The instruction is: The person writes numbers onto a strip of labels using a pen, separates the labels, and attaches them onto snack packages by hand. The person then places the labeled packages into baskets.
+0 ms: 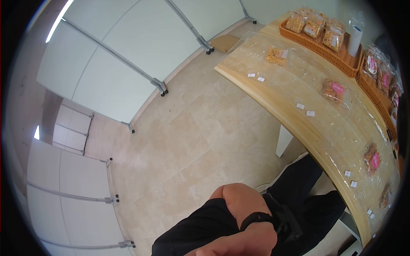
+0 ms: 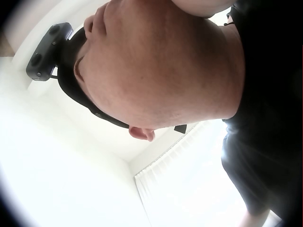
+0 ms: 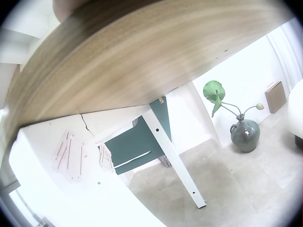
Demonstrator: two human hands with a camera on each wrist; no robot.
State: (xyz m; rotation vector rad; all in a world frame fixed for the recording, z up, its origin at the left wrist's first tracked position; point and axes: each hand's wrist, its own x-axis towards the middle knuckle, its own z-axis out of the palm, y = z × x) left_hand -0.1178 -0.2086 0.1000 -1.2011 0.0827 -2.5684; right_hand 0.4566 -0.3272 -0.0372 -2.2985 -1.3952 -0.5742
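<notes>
My left hand (image 1: pixel 252 242) is raised close in front of my body at the bottom of the head view, its fingers mostly cut off by the frame. A black strap (image 1: pixel 255 217) circles that wrist. In the left wrist view, a chin and neck (image 2: pixel 165 66) fill the middle, with a bit of skin at the top edge. Of my right hand (image 3: pixel 66 8) only a blurred piece shows, at the rim of the wooden table (image 3: pixel 142 61); the head view does not show it. Clear packs of snacks, one yellowish (image 1: pixel 275 56) and one pink-labelled (image 1: pixel 334 90), lie on the tabletop.
Small white labels (image 1: pixel 300 106) lie in pairs along the table. Wicker baskets (image 1: pixel 320 48) of packed snacks and a white roll (image 1: pixel 354 40) stand at its far side. White wheeled partitions (image 1: pixel 128 47) stand left. A vase (image 3: pixel 245 135) sits on the floor.
</notes>
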